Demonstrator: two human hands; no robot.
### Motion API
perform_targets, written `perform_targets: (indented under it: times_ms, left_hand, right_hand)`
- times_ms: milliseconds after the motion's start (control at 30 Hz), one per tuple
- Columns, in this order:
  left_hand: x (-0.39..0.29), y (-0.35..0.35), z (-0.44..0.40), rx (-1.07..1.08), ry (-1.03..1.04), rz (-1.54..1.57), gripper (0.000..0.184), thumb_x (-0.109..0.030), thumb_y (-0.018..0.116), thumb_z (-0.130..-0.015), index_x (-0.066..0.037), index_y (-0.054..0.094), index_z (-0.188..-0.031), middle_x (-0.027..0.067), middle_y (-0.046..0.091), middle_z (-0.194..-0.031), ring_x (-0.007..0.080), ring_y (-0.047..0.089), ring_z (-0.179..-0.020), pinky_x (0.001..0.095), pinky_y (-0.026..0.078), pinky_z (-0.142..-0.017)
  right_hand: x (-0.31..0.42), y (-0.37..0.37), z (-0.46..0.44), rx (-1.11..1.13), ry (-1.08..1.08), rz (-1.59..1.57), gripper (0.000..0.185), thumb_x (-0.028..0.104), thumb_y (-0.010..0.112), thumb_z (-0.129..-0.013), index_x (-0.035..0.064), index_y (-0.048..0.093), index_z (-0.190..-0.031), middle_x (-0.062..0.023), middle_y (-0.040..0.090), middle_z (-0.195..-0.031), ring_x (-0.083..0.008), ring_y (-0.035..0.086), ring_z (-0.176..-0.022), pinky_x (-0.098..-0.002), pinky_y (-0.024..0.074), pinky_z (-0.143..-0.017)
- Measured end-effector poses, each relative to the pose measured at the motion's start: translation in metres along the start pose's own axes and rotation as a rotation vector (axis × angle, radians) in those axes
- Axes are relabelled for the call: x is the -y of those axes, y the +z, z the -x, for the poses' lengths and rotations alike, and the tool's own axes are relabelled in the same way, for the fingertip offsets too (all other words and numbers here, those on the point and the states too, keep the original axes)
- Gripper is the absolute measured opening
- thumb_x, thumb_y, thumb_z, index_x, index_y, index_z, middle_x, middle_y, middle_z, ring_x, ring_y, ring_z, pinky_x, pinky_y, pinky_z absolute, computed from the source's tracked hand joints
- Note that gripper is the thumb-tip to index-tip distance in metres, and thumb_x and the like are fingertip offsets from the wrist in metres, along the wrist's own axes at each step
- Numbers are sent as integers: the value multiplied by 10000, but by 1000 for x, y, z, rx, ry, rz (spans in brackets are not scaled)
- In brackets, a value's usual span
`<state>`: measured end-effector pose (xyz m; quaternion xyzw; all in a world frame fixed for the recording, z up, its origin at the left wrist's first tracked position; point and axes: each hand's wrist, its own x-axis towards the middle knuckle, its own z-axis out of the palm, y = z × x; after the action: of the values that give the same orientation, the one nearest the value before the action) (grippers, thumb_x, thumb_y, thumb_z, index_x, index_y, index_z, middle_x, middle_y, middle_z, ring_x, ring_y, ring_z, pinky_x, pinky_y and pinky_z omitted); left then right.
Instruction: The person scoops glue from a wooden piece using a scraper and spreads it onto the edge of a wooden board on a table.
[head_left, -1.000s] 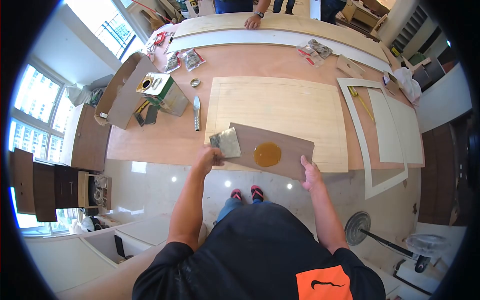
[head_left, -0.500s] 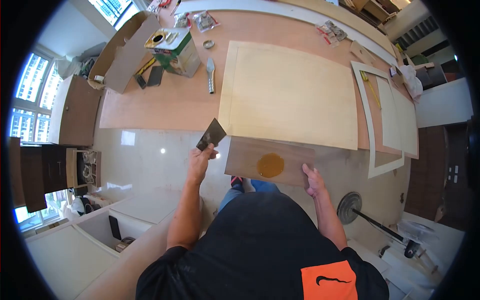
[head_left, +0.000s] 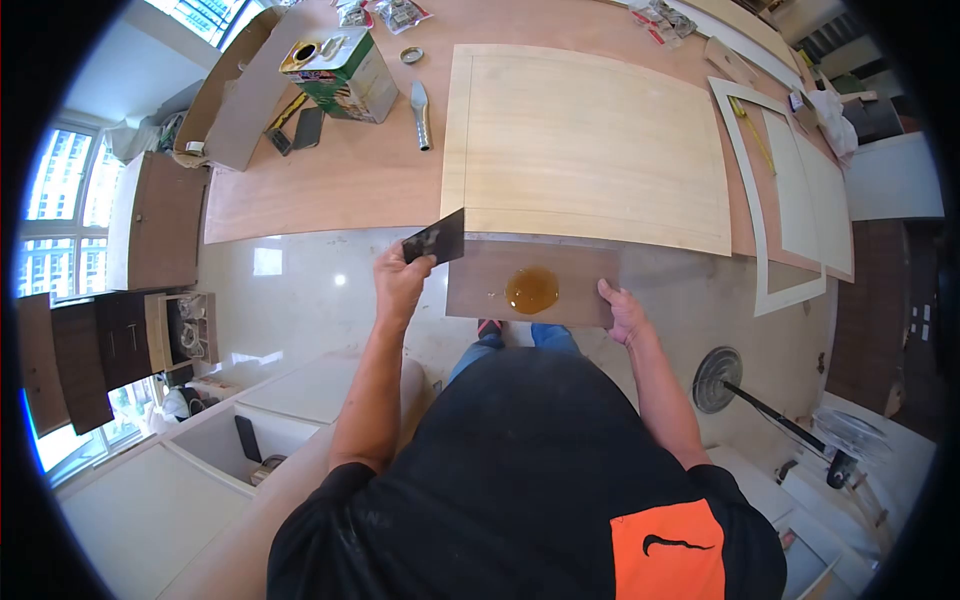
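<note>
My left hand [head_left: 402, 282] is closed on a dark, flat scraper blade [head_left: 437, 238], raised at the left end of a brown board. The brown board [head_left: 580, 285] lies level in front of me, along the table's near edge. A puddle of amber glue [head_left: 531, 289] sits on its middle, with a few small drops left of it. My right hand [head_left: 624, 311] grips the board's right end, thumb on top; the fingers underneath are partly hidden. Just beyond it, a pale plywood sheet [head_left: 590, 145] rests on the table.
On the table [head_left: 290, 195] stand a green-and-white can [head_left: 345, 75], a putty knife [head_left: 420, 115], and a box cutter [head_left: 290, 110]. A white frame [head_left: 745, 190] with a yellow tape measure [head_left: 750, 125] lies to the right. A fan [head_left: 718, 380] stands on the floor at right.
The scraper has turned from a steep tilt and come closer to the board's left end. Small drops now show left of the puddle. The view has tilted downward.
</note>
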<state>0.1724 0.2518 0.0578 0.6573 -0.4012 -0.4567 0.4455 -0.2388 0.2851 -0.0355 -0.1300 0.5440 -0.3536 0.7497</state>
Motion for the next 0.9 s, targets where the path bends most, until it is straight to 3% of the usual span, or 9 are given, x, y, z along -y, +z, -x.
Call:
perform_targets:
  times_ms: [100,233,267,367,400,900]
  left_hand:
    - [-13,24,6,75,71,2,173,-151,727,-931,8,763,-988,-44,649,-770,65,520,-681,252,433,-614]
    - [-25,54,18,71,101,-348,206,-213,724,-960,-31,774,-1042,87,731,-784,145,605,-677,302,501,-685]
    - [-27,63,23,53,224,-436,183,-165,694,-949,-61,768,-1080,159,747,-908,257,710,-789,360,550,-768]
    - [-20,76,29,129,469,-648,225,-96,667,-908,-67,753,-1115,148,753,-1033,334,716,-946,412,572,-838]
    - [-22,80,33,165,452,-673,288,-49,656,-867,-76,739,-1141,133,743,-1095,341,698,-1007,437,572,-863]
    - [-17,101,36,170,513,-670,258,-39,658,-871,-62,736,-1115,126,749,-1092,349,699,-990,429,562,-868]
  right_hand:
    - [3,-8,-17,22,21,-6,542,354,752,-949,26,577,-1343,-137,665,-1271,-276,662,-1150,-467,566,-961]
    - [6,-7,-20,13,38,-30,542,348,759,-943,28,579,-1343,-133,673,-1263,-278,668,-1140,-459,565,-964]
    - [9,-5,-18,4,41,-36,540,345,758,-943,28,579,-1343,-131,674,-1263,-280,669,-1137,-456,566,-964]
    - [4,-14,-27,-17,80,-68,540,331,768,-936,30,580,-1343,-123,676,-1270,-284,673,-1133,-451,566,-964]
    - [5,-13,-27,-14,82,-69,540,323,774,-931,30,581,-1342,-125,676,-1270,-285,673,-1132,-455,567,-963]
    - [7,-26,-41,9,95,-40,525,332,777,-921,37,601,-1318,-124,685,-1258,-287,668,-1143,-477,547,-985]
